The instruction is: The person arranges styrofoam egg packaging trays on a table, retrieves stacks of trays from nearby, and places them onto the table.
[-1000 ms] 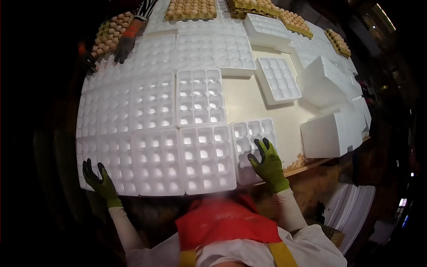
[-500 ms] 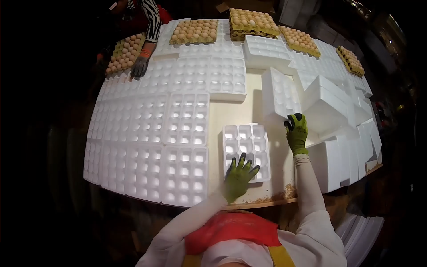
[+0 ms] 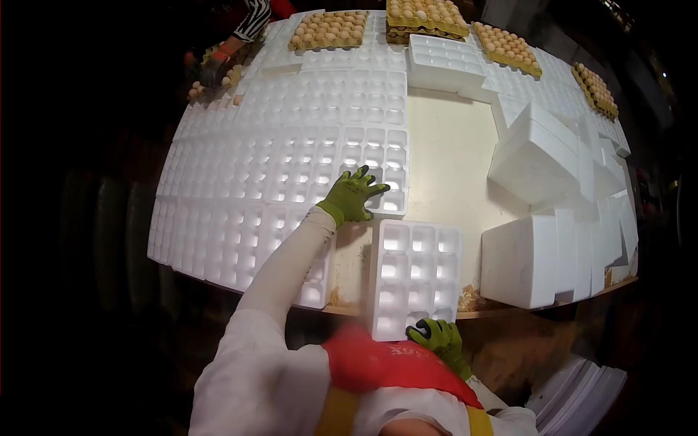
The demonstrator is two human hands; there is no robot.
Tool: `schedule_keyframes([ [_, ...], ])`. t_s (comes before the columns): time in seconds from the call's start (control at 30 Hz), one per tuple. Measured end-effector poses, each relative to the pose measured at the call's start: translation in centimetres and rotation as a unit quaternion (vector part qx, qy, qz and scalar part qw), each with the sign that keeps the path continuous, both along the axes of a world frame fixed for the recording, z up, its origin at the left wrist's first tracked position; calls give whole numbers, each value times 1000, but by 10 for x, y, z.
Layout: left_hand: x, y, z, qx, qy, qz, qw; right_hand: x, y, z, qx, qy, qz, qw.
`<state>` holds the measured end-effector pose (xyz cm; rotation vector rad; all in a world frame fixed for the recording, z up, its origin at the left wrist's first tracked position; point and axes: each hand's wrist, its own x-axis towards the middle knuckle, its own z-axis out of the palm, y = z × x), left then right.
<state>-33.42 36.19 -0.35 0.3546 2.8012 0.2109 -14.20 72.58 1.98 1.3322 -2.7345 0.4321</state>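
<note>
My left hand (image 3: 350, 195), in a green glove with dark fingertips, lies with spread fingers on a white foam tray (image 3: 396, 158) at the right end of the middle row. My right hand (image 3: 442, 341), gloved the same way, is at the near edge of a separate foam tray (image 3: 420, 272) that reaches over the table's front edge. Its fingers are curled at that tray's lower right corner. A strip of bare tabletop (image 3: 350, 265) shows between this tray and the front row of trays (image 3: 218, 232).
Foam pieces (image 3: 520, 261) stand stacked and tilted at the right. Cardboard trays of eggs (image 3: 331, 30) line the far side. At the far left, a co-worker's gloved hand (image 3: 212, 71) is among eggs. Bare tabletop (image 3: 451, 160) shows in the middle.
My left hand has moved up and left onto the middle row, where another tray now sits. My right hand has come down to the front tray, which is nearer my body. The camera view has shifted.
</note>
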Motion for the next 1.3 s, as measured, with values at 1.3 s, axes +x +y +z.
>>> schedule_keyframes([
  [1.3,132,152,35,330,296,80,893,-88,82,36,-125,72,-17,989],
])
